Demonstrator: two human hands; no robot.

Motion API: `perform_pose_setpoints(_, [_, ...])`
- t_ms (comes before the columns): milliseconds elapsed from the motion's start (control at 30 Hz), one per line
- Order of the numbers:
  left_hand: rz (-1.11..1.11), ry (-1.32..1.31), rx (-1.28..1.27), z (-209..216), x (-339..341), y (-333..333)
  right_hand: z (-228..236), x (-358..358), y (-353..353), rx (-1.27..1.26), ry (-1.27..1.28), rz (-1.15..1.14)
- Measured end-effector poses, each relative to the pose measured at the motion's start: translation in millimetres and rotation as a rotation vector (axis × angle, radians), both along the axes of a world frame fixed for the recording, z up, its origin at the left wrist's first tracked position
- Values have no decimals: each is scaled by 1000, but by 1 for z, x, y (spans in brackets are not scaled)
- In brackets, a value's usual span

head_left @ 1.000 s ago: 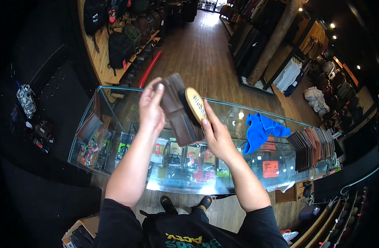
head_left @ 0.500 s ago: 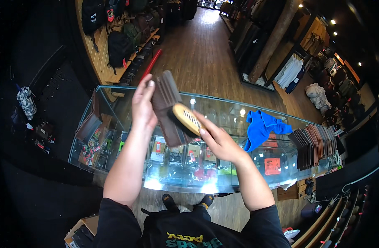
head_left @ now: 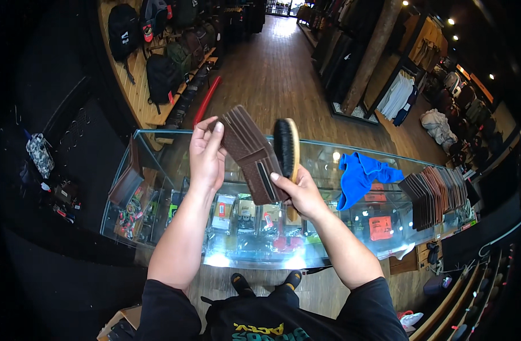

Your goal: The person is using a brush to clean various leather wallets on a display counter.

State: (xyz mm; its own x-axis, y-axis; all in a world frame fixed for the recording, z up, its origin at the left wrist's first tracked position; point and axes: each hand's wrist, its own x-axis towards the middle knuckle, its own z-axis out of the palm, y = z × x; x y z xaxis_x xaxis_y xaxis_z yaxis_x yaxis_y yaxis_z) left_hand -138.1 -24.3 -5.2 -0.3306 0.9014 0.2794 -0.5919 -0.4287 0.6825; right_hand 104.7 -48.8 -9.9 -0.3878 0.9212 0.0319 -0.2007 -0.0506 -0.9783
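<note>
- Left hand [head_left: 208, 156]: holding the brown wallet [head_left: 250, 154] by its upper left edge. The thumb lies on the near side; the remaining fingers are partly hidden behind the edge.
- Right hand [head_left: 306, 196]: gripping the brush [head_left: 295, 148] around its lower part. The thumb extends left over the lower right edge of the brown wallet.
- Brown wallet: located between the two hands, above the counter, opened out and tilted. The inner side faces the viewer; card slots show in the upper half and a dark strip near the right edge of the lower half.
- Brush: nearly upright, to the right of the brown wallet. The dark bristles point left and the pale wooden back faces right. Contact between bristles and wallet cannot be told.
- Counter [head_left: 311, 259]: glass, below both hands, with packaged goods visible through the top.
- Blue cloth [head_left: 360, 176]: crumpled on the counter, to the right of the right hand and apart from it.
- Row of wallets [head_left: 436, 196]: standing side by side at the right end of the counter, in dark, reddish-brown and grey tones.
- Dark wallet [head_left: 127, 181]: standing partly open at the left end of the counter.
- Backpack [head_left: 124, 33]: black, hung on the wooden wall at the upper left, beyond the counter.
</note>
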Motion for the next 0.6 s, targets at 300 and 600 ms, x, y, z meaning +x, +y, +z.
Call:
perform_pose_setpoints(300, [-273, 553, 128, -18, 22, -9, -5, 33, 24, -85, 233, -86])
perform_pose_setpoints(600, [-179, 406, 0, -15, 33, -16, 6, 25, 15, -176, 272, 70])
